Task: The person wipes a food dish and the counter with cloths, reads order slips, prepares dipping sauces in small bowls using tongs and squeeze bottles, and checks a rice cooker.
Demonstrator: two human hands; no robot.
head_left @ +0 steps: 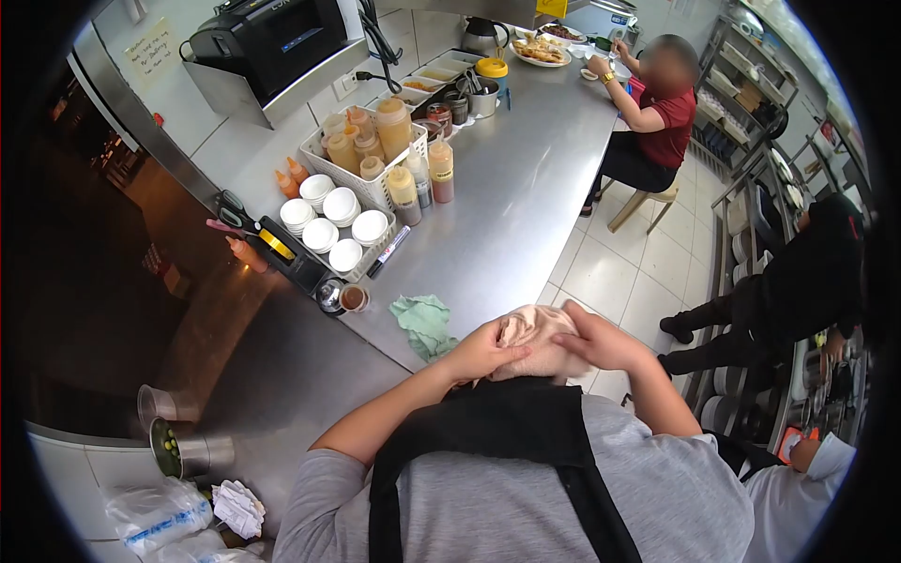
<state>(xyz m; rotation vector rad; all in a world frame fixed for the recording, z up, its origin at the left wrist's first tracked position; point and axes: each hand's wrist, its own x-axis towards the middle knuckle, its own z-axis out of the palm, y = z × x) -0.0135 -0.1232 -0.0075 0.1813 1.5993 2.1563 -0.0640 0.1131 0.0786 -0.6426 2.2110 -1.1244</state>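
A pale pinkish cloth (537, 349) is bunched up between my two hands, close in front of my chest. My left hand (483, 355) grips its left side, thumb lying across the folds. On the other side my right hand (603, 340) holds the cloth, slightly blurred, with the thumb pressed on it. The lower part of the cloth hangs over the top of my black apron (479, 427). A crumpled green cloth (424, 326) lies on the steel counter (497, 206), just beyond my left hand and apart from it.
Stacked white cups (342, 206) and a basket of sauce bottles (375, 141) line the counter's left side, near a tape dispenser (282, 246). A seated person (662, 103) in red eats at the far end. Another person (798, 281) in black stands by shelves at right.
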